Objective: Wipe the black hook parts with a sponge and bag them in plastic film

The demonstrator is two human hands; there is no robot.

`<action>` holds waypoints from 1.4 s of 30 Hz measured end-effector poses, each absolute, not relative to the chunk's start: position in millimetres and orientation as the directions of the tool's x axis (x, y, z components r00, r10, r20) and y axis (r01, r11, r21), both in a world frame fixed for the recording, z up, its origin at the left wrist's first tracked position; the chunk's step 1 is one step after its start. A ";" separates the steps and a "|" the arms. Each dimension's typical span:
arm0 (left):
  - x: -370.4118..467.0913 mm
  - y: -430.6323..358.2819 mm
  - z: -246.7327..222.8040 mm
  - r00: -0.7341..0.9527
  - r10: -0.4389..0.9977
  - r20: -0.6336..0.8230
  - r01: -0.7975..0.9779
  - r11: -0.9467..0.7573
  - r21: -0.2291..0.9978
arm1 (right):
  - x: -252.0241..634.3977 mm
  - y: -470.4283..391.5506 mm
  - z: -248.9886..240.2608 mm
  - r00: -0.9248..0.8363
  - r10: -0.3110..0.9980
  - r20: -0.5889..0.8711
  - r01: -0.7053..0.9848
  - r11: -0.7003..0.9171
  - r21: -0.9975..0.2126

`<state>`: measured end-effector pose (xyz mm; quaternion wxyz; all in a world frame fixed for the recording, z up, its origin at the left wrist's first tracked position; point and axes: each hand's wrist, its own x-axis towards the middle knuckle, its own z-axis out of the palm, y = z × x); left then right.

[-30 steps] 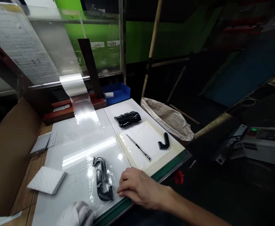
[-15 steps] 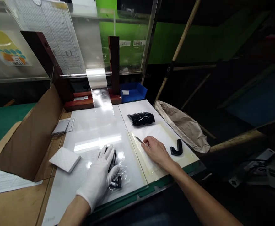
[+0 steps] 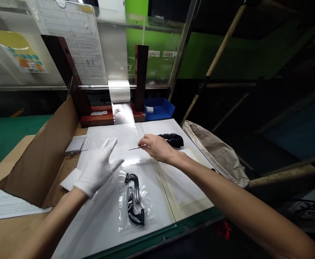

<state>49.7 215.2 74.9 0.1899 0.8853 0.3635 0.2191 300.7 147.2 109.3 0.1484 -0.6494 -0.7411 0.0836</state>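
Observation:
My left hand (image 3: 96, 167), in a white glove, is raised with fingers apart and empty, beside the film strip's lower end. My bare right hand (image 3: 157, 147) pinches a slim pointed metal tool (image 3: 136, 148), its tip directed left over the white board (image 3: 103, 230); its exact kind I cannot make out. Nearer me, two black curved plastic parts (image 3: 136, 201) lie in a clear plastic bag (image 3: 122, 223). Clear film (image 3: 123, 113) runs from a roll (image 3: 119, 91) down to the board. Partly behind my right hand sits a stack of glossy black curved pieces (image 3: 176, 140).
A cardboard flap (image 3: 41, 154) stands along the left side. Near it are a white block (image 3: 70, 180), partly behind my left hand, and a small clear ruled card (image 3: 78, 144). A blue tray (image 3: 160, 109) sits at the back; a paper sack (image 3: 217, 154) hangs at right.
My left hand has lifted off the bagged black parts and moved up and left, uncovering them. My right hand has moved left and away from me with the pointed tool, toward the film.

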 end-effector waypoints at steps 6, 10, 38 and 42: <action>75.5 286.3 45.4 0.737 0.674 0.046 0.569 -0.656 0.495 | 262.8 218.5 87.0 -0.249 0.965 0.079 0.953 0.259 -0.155; 75.8 299.7 27.3 0.741 0.670 -0.047 0.612 -0.645 0.458 | 275.8 215.5 78.5 -0.246 0.969 0.000 0.966 0.245 -0.077; 71.4 262.3 62.4 0.760 0.647 -0.067 0.528 -0.553 0.645 | 244.9 108.9 41.1 0.262 0.888 0.378 0.718 0.082 -0.691; 56.5 214.0 78.6 0.751 0.655 -0.075 0.477 -0.461 0.748 | 240.9 84.7 43.4 0.269 0.864 0.426 0.619 0.183 -0.763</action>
